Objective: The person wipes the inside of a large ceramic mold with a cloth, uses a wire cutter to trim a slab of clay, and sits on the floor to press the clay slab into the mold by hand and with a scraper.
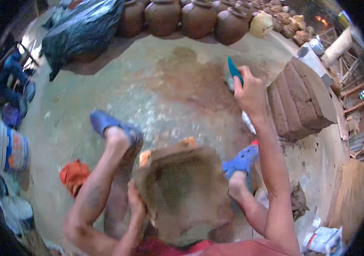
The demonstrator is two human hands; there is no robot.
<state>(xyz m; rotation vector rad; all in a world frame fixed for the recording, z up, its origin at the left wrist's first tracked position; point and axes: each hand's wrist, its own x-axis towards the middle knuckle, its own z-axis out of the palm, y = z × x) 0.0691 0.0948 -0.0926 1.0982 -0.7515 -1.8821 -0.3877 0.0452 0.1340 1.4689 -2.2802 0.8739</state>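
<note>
A roughly square, hollow clay vessel [186, 170] rests tilted in front of me, between my legs, its wide opening facing up toward me. My left hand [136, 202] grips its left wall, thumb up along the outside; the other fingers are partly hidden behind the clay. Raised well away from the vessel, at the right, my right hand [250, 91] pinches a thin teal tool [234, 70] with a pointed, slightly curved end. Beside that hand stands a big layered block of brown clay [299, 100]. Small orange bits [145, 158] show at the vessel's far edge.
Round clay pots [163, 18] line the back, with a dark plastic sheet [82, 32] at their left. My blue clogs [101, 121] flank the vessel. An orange cloth [74, 176], a white-and-blue bucket [15, 147] and a white bag [325, 241] lie around the sides.
</note>
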